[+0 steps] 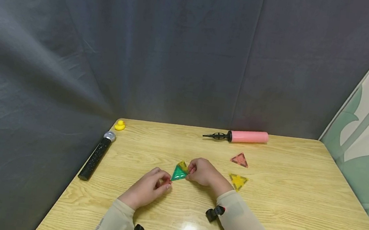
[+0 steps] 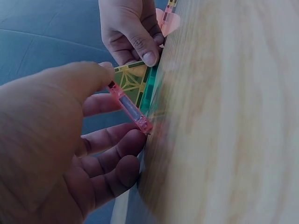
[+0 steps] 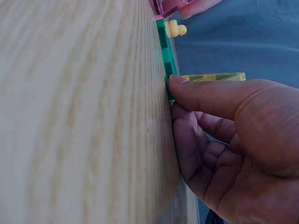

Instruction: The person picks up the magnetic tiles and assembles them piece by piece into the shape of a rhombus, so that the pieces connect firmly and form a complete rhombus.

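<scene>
My left hand (image 1: 147,189) pinches a red triangular magnetic tile (image 2: 130,107) between thumb and fingers, close to the left corner of a green triangular magnetic tile (image 1: 179,173). The green tile lies low at the tabletop. At its right corner, my right hand (image 1: 203,172) pinches it, the thumb on its edge in the right wrist view. A yellow triangular tile (image 2: 131,81) stands up from the green tile's far side. Most of the red tile is hidden by my left fingers in the head view.
Right of my hands lie another yellow triangle tile (image 1: 238,182) and a pale red triangle tile (image 1: 240,160). A pink hand pump (image 1: 249,137) lies at the back. Along the left edge are a black microphone (image 1: 95,158) and a yellow rubber duck (image 1: 120,125) on the wooden table (image 1: 284,204).
</scene>
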`<action>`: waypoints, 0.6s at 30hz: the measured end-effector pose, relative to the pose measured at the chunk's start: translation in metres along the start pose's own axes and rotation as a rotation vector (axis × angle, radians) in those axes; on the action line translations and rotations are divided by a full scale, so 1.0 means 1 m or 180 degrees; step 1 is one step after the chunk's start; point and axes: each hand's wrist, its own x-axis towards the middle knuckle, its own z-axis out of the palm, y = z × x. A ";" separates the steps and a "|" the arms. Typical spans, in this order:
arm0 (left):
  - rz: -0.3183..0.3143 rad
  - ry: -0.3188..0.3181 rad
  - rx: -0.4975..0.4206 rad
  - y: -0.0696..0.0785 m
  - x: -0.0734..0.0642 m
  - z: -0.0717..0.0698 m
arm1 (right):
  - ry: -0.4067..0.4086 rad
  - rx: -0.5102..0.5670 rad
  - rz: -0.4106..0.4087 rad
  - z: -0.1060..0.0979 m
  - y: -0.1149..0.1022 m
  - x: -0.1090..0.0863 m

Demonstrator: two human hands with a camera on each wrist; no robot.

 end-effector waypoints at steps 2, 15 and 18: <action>0.0019 0.0043 -0.0005 -0.001 0.000 0.000 | 0.0002 0.0003 0.0000 0.000 0.000 0.000; 0.0183 0.0352 0.0067 -0.003 0.000 0.001 | -0.0009 0.0011 -0.0006 0.000 0.001 0.001; 0.0225 0.0503 0.0134 -0.004 0.001 0.001 | -0.0015 0.0002 -0.0014 0.000 0.002 0.002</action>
